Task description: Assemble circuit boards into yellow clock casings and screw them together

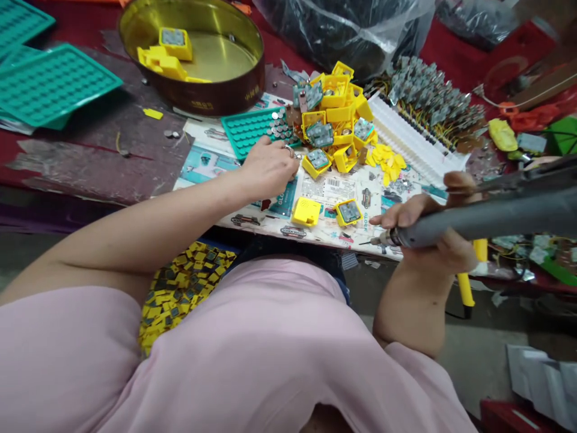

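My right hand point(455, 249) is wrapped around a grey electric screwdriver point(491, 213), its thin bit pointing left over the table's front edge. My left hand point(273, 165) reaches to the near edge of a teal tray point(238, 129) holding several button cells point(277, 123). Its fingers are curled under, so whatever they pinch is hidden. Right beside it rests a yellow case with a grey module point(317, 159), at the foot of a heap of yellow cases point(340, 108). Nearer me lie a yellow case, closed side up point(306, 211), and another with its grey module showing point(348, 211).
A round brown tin point(202, 96) with yellow cases stands at the back left, near teal trays point(58, 84). Yellow flat pieces point(387, 162), a white foam strip point(406, 138) and wired grey modules point(433, 96) lie right. Below the table is a container of yellow cases point(184, 288).
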The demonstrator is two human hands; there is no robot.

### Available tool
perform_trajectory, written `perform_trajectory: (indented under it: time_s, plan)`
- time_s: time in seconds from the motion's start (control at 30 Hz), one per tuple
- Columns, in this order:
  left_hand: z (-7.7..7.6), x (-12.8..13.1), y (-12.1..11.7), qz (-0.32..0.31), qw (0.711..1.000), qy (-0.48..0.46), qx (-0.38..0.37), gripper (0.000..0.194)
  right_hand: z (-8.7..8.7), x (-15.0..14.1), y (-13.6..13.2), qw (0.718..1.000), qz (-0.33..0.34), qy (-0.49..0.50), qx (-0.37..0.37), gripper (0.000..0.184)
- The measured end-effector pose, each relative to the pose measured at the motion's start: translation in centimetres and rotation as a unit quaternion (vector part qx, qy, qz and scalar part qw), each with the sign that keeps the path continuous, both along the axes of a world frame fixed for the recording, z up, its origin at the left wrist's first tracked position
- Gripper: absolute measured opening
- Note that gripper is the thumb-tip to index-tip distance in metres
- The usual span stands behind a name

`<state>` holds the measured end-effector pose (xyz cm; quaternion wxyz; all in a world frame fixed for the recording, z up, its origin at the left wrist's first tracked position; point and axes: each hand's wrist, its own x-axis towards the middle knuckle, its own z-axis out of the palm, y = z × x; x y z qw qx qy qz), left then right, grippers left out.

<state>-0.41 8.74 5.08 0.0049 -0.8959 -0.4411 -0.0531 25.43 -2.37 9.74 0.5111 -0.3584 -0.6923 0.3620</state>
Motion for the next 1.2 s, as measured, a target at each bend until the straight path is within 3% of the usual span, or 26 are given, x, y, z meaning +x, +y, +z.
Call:
perform_trajectory:
  time_s: [0.07,0.13,0.27,0.37,0.5,0.7,0.8,0.93,1.1,1.2]
  plan:
    - [0.6,-0.4,-0.8,0.007,0.998,-0.059,-0.002,0.022,-0.1,-0.7,0.0,0.997,-0.061,-0.031,-0.035,0.057]
    - [1.2,-0.9,-2.4,-0.002,0.985,-0.172,-0.026,0.022,0.1,-2.0,0.3,0.995,-0.077,-0.002,-0.064,0.06]
    - [0.9,-0.9,-6.6,-0.089,0.941,-0.317,-0.076,0.025,1.5,-5.3,0.9,0.993,-0.102,0.05,-0.042,0.06]
    - [-0.5,-0.3,-8.7,-0.136,0.945,-0.298,-0.016,0.029,2.5,-7.1,0.8,0.981,-0.182,-0.055,-0.042,0.075]
    - [-1.5,0.4,-9.3,-0.117,0.958,-0.256,0.052,0.028,2.5,-7.9,0.1,0.97,-0.178,-0.149,-0.072,0.078]
    - [-1.2,0.7,-9.1,-0.121,0.942,-0.301,0.084,0.023,-0.3,-8.3,0.6,0.995,-0.095,-0.014,0.021,0.086]
    - [-1.2,0.7,-9.2,-0.132,0.936,-0.314,0.092,0.021,-1.0,-8.4,1.1,0.997,-0.06,0.033,0.024,0.086]
    - [-1.1,0.5,-9.2,-0.135,0.941,-0.3,0.083,0.019,-0.2,-8.7,1.0,0.997,-0.051,0.052,0.012,0.081]
    - [-1.0,0.4,-9.2,-0.135,0.948,-0.274,0.086,0.022,1.0,-9.8,0.2,0.989,-0.065,0.129,0.022,0.047]
    - [-1.0,0.4,-9.2,-0.138,0.953,-0.256,0.083,0.022,1.0,-10.0,0.0,0.992,-0.078,0.099,0.007,0.057]
